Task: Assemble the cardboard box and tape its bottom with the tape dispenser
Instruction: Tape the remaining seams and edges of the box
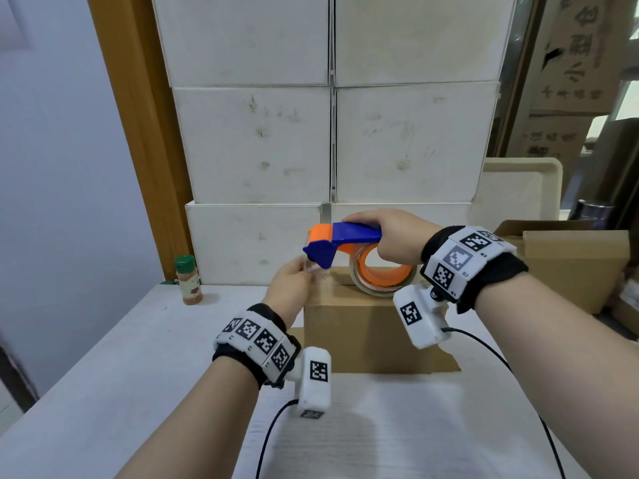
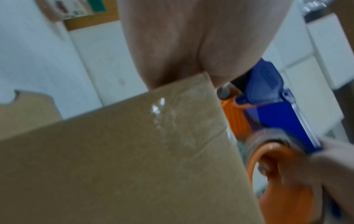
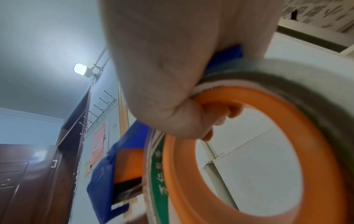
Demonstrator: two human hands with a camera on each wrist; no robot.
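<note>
A brown cardboard box (image 1: 366, 330) stands on the white table (image 1: 138, 375), its closed flaps facing up. My right hand (image 1: 397, 236) grips the blue and orange tape dispenser (image 1: 340, 242) just above the box top, fingers curled through the orange ring (image 3: 220, 159) of the clear tape roll (image 1: 382, 276). My left hand (image 1: 294, 285) pinches the free end of clear tape (image 1: 313, 267) under the dispenser's blue nose, at the box's left top edge. In the left wrist view, shiny tape (image 2: 162, 121) lies on the cardboard box (image 2: 114, 159) beside the tape dispenser (image 2: 272, 115).
Stacked white boxes (image 1: 328, 133) form a wall behind the table. A spice jar with a green cap (image 1: 188, 280) stands at the back left. An open brown carton (image 1: 574, 264) and a beige tray (image 1: 518, 188) sit to the right. Wrist camera cables trail over the near table.
</note>
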